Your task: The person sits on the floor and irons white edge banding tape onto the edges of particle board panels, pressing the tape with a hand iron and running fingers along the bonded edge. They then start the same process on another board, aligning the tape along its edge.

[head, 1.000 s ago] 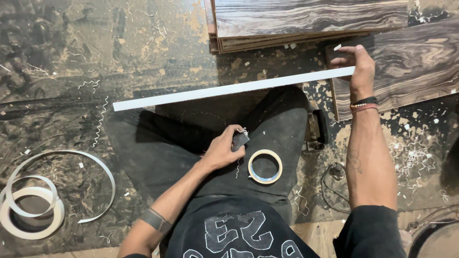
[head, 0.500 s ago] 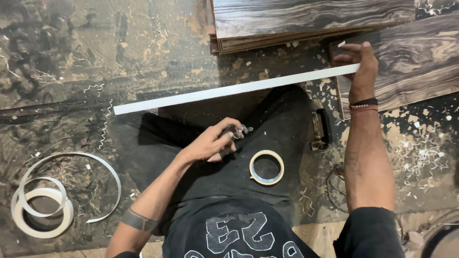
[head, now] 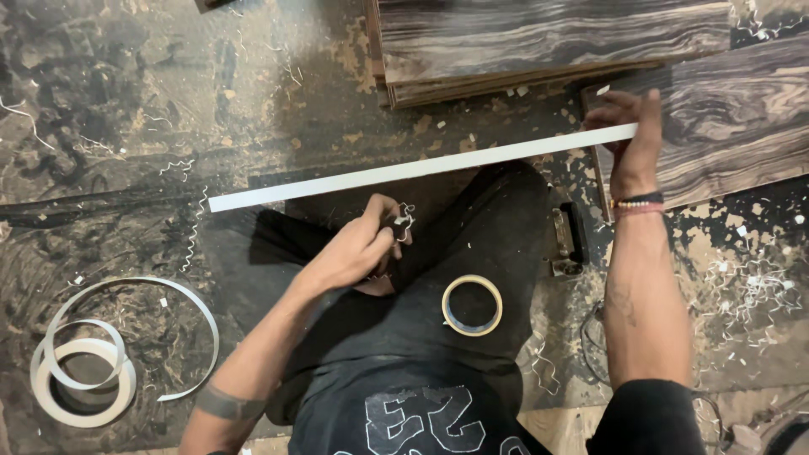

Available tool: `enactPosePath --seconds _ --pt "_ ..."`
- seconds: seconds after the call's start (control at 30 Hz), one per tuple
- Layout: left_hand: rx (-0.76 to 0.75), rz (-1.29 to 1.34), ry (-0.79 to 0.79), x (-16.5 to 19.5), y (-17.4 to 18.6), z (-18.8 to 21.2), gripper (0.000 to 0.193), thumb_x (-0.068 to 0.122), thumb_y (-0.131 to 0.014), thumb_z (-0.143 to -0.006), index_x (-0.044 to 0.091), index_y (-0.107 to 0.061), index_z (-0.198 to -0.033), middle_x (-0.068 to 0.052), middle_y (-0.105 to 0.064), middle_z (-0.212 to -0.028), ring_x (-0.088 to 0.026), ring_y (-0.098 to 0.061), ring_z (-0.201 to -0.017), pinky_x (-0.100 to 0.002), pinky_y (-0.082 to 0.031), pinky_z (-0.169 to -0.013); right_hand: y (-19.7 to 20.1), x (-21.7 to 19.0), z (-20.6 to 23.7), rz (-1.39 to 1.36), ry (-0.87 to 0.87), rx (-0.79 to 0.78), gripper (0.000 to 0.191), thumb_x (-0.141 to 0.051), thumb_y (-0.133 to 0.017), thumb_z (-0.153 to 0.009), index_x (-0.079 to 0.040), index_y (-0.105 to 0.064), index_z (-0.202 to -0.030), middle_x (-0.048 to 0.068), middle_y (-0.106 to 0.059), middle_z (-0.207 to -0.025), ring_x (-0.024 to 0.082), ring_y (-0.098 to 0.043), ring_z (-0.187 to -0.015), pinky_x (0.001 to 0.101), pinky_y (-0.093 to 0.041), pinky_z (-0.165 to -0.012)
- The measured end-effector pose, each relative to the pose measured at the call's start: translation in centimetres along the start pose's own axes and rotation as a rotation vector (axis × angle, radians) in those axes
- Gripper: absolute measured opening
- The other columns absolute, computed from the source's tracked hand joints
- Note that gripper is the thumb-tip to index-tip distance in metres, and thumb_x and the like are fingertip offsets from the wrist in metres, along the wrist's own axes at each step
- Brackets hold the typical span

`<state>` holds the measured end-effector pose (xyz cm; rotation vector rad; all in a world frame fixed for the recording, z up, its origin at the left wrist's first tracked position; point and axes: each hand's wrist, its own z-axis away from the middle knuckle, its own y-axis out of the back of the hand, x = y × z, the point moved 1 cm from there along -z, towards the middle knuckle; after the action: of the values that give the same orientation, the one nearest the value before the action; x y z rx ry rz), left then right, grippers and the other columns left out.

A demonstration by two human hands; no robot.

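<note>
A long white strip [head: 404, 170] lies slanted across the floor in front of my crossed legs. My right hand [head: 632, 139] grips its right end, next to a dark wood-grain panel [head: 725, 118]. My left hand [head: 358, 248] is over my lap just below the strip, fingers closed on a small dark tool [head: 398, 226] with a thin white curl hanging from it. A roll of tape [head: 472, 305] rests on my thigh.
A stack of wood-grain boards [head: 548, 42] lies at the top. Coils of white edge banding [head: 84, 371] sit at the lower left. A small metal tool [head: 569, 240] lies by my right knee. Shavings litter the dark floor, thickest on the right.
My left hand has lifted off my lap and moved up toward the strip with the small tool. The right hand has kept its hold on the strip's end.
</note>
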<state>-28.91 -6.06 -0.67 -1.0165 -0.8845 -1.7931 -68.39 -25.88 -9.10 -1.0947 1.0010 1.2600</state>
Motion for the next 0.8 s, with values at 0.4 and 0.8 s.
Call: enactPosePath --seconds 0.4,0.8 --pt "0.570 -0.632 -0.394 5.5 11.8 -2.9 0.044 0.001 -0.052 -0.104 0.005 -0.046 -0.147 -0.015 -0.075 -0.117 -0.033 -0.074 -0.098 -0.042 -0.058 -0.083 -1.2 1.0 1.0 0.013 0.069 0.061 0.084 -0.071 -0.030 -0.106 0.002 -0.067 -0.125 0.009 -0.070 -0.096 0.020 -0.066 -0.092 0.0343 -0.052 -0.086" --pt "0.093 -0.761 -0.336 5.7 14.4 -8.8 0.041 0.015 -0.060 -0.099 0.019 -0.061 -0.139 -0.014 -0.075 -0.108 -0.030 -0.072 -0.086 -0.044 -0.054 -0.075 -2.0 1.1 0.8 -0.025 0.073 0.097 0.084 -0.069 -0.028 -0.105 0.003 -0.070 -0.121 0.010 -0.070 -0.095 0.020 -0.066 -0.090 0.0336 -0.053 -0.084"
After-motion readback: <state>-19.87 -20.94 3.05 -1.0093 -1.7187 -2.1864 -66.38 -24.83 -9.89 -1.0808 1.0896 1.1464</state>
